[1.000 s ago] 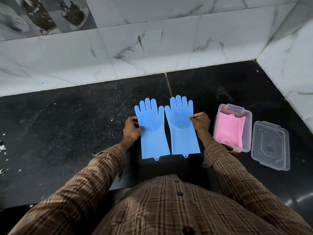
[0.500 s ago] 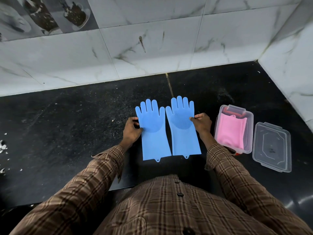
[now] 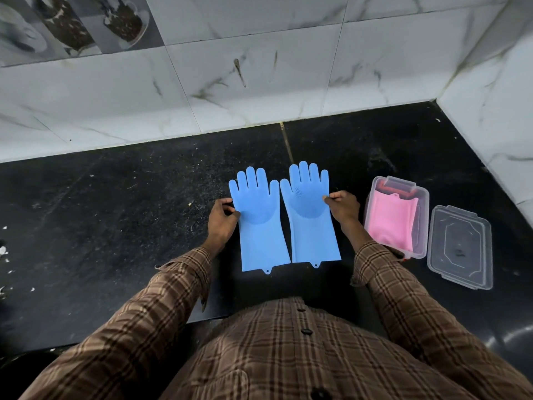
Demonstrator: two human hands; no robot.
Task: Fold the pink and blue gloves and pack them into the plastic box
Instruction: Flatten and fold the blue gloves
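Observation:
Two blue gloves lie flat side by side on the black counter, fingers pointing away from me. My left hand (image 3: 220, 219) pinches the outer edge of the left blue glove (image 3: 259, 226). The outer edge of the right blue glove (image 3: 311, 223) is pinched by my right hand (image 3: 343, 207). To the right stands the clear plastic box (image 3: 422, 220), holding folded pink gloves (image 3: 393, 219).
The box's clear lid (image 3: 461, 246) lies on the counter right of the box. Marble-tiled walls rise at the back and at the right. White crumbs (image 3: 4, 251) dot the counter's far left. The counter's front edge runs just before my shirt.
Both hands keep their pinch on the gloves' outer edges. The gloves and box hold their places; only the view shifts slightly.

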